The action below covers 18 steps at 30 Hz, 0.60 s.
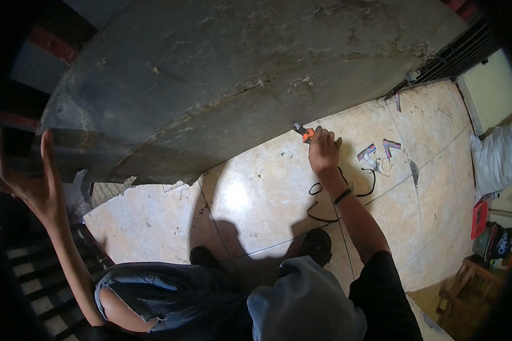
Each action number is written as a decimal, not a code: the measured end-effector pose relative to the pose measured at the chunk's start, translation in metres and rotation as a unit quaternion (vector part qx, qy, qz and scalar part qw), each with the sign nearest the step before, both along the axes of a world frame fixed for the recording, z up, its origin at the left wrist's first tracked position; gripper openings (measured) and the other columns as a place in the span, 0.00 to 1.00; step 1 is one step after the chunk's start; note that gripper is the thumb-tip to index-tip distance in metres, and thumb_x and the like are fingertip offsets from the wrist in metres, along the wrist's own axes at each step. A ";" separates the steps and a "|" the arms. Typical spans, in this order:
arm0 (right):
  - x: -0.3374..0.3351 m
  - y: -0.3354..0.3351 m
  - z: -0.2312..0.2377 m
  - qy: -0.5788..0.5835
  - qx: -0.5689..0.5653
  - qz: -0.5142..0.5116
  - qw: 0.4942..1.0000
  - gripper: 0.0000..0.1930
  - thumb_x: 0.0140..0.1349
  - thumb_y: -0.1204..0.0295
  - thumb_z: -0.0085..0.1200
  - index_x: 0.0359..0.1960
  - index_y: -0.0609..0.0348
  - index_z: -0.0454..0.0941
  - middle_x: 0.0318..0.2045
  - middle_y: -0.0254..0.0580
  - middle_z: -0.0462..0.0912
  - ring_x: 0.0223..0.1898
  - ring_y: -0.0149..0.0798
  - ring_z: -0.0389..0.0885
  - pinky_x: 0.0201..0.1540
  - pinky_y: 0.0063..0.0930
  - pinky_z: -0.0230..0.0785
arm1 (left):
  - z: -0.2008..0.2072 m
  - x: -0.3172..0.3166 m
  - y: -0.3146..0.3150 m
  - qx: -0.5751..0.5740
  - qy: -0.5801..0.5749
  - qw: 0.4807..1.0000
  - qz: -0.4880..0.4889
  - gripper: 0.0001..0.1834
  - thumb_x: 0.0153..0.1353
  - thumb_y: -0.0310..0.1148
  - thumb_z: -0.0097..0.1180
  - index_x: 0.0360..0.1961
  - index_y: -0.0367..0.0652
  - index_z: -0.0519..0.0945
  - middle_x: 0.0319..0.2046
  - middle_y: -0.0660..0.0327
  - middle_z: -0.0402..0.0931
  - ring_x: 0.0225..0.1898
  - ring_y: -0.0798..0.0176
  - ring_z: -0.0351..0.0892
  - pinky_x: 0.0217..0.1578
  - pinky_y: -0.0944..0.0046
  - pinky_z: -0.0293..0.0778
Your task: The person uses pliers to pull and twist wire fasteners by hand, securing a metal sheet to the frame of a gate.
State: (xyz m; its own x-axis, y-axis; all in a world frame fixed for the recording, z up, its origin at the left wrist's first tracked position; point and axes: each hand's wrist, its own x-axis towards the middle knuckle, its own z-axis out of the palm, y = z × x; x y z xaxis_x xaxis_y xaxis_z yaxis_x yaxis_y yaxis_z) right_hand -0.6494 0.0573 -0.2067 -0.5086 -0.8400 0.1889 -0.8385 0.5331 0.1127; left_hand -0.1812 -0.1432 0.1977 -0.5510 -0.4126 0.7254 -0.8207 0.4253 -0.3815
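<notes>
A large dark grey sheet [210, 85], scuffed and dusty, spans the upper part of the view. At its left end my left hand [37, 190] grips the edge, the thumb on the near face and the fingers on the far side, partly lost in shadow. Pliers [305, 133] with orange and black handles are held in my closed right hand [325, 152], their jaws pointing up and left near the sheet's lower edge. Below this hand, a thin black cord [323, 220] lies loosely curled on the floor, partly hidden by my forearm.
Torn wrapper-like strips [391, 148] lie on the tiled floor [250, 210] right of my hand. At the far right are a white sack [495, 162], a red object [479, 220], a dark bag [498, 243] and a wooden stool [466, 287]. Dark grating [458, 57] stands at upper right.
</notes>
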 end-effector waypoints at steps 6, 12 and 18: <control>0.001 -0.001 -0.003 -0.030 -0.008 0.031 0.999 0.06 0.67 0.69 0.53 0.43 0.54 0.75 0.37 0.36 0.76 0.45 0.42 0.78 0.52 0.45 0.74 | -0.001 0.009 0.000 0.014 0.001 1.000 0.011 0.45 0.61 0.47 0.72 0.73 0.46 0.62 0.69 0.54 0.58 0.70 0.50 0.50 0.67 0.50 0.59; 0.009 -0.002 0.008 -0.025 -0.030 0.032 0.999 0.09 0.66 0.66 0.58 0.40 0.55 0.75 0.34 0.42 0.80 0.39 0.44 0.81 0.42 0.42 0.77 | 0.001 -0.010 0.008 0.012 0.021 1.000 -0.014 0.45 0.60 0.49 0.72 0.73 0.47 0.63 0.69 0.54 0.58 0.72 0.50 0.47 0.68 0.49 0.59; 0.003 -0.008 0.025 -0.154 -0.043 0.004 0.987 0.15 0.65 0.60 0.62 0.36 0.60 0.76 0.32 0.51 0.84 0.35 0.54 0.86 0.40 0.45 0.79 | 0.002 -0.011 0.010 0.022 0.026 0.999 -0.037 0.44 0.61 0.49 0.72 0.73 0.48 0.64 0.68 0.53 0.59 0.71 0.50 0.50 0.68 0.47 0.61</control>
State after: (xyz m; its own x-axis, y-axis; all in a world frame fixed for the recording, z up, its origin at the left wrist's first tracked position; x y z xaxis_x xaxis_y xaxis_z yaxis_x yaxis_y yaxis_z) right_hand -0.6464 0.0491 -0.1820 -0.5472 -0.8314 0.0965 -0.8298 0.5237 -0.1928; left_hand -0.1923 -0.1334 0.1999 -0.5425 -0.4046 0.7362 -0.8050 0.5008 -0.3180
